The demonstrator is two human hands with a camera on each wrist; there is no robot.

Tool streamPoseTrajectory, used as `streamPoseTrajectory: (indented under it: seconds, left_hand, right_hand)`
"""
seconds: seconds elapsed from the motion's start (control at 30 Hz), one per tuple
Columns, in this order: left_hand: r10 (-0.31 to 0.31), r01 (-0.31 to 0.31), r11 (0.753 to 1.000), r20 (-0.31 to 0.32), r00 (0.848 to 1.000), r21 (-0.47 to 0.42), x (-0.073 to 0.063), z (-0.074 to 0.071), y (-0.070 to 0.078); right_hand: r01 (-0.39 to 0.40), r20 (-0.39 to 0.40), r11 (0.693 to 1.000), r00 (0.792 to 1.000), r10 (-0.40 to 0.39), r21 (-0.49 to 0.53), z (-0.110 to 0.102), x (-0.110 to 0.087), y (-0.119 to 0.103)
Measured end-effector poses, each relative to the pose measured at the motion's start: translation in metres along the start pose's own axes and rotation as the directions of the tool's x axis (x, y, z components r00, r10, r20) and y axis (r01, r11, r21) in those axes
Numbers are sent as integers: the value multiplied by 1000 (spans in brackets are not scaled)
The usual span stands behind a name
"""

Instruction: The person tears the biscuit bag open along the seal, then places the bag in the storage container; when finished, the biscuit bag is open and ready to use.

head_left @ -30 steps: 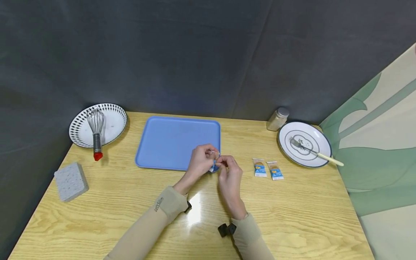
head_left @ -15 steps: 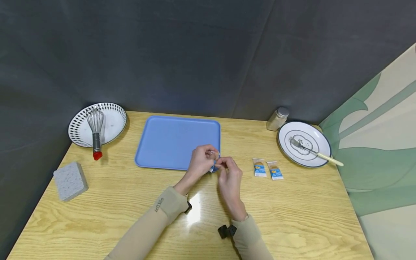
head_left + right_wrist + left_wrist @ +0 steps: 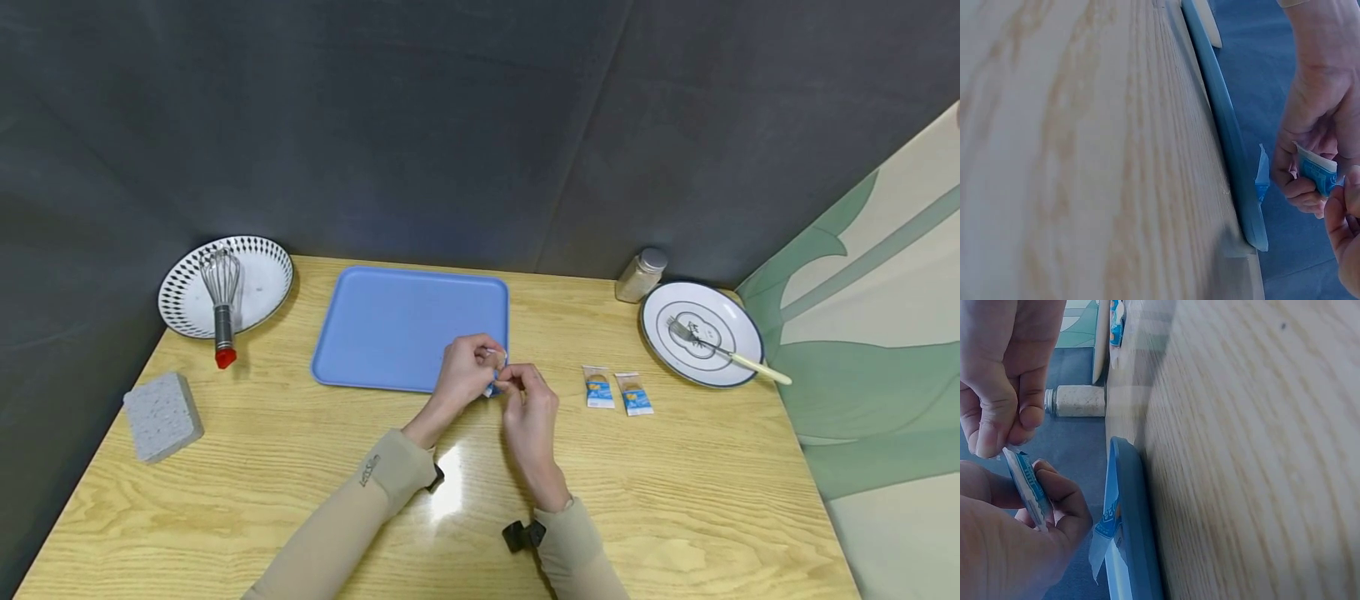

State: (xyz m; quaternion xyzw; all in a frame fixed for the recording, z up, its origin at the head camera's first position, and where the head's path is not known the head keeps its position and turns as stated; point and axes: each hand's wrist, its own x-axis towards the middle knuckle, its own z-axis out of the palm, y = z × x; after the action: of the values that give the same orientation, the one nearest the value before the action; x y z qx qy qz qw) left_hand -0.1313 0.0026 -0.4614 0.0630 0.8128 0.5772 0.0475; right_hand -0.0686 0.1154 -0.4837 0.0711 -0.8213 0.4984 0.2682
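Over the near right corner of the blue tray [image 3: 408, 329], my left hand [image 3: 467, 371] holds a small blue-and-white snack packet [image 3: 1027, 484] between thumb and curled fingers. My right hand [image 3: 531, 412] pinches at the packet's upper end, its thumb and fingertip together, as the left wrist view shows. From above, the fingers hide most of the packet. Another blue packet [image 3: 1107, 525] leans at the tray's edge beneath the hands, with a clear end sticking out over the rim. To the right, two like packets, one [image 3: 599, 387] beside the other [image 3: 635, 394], lie flat on the table.
At the back left, a whisk [image 3: 222, 304] lies across a patterned plate [image 3: 176, 287], with a grey sponge block [image 3: 162, 417] in front. A lidded glass jar [image 3: 641, 275] stands at the back right beside a white plate [image 3: 738, 333] bearing a fork [image 3: 720, 350].
Both hands stay at the tray's corner on the packet. My right fingers have shifted very slightly downward; everything else looks the same.
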Motion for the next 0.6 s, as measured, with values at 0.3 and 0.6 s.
streamPoseTrajectory:
  seconds: [0.3, 0.6]
  left_hand:
    - [-18, 18, 1000, 6, 1000, -14, 0, 1, 0]
    - [-34, 34, 999, 8, 999, -27, -2, 0, -1]
  right_hand:
    - [-22, 5, 1000, 1000, 22, -1, 0, -2, 0]
    - [-10, 3, 1000, 1000, 10, -1, 0, -6, -2]
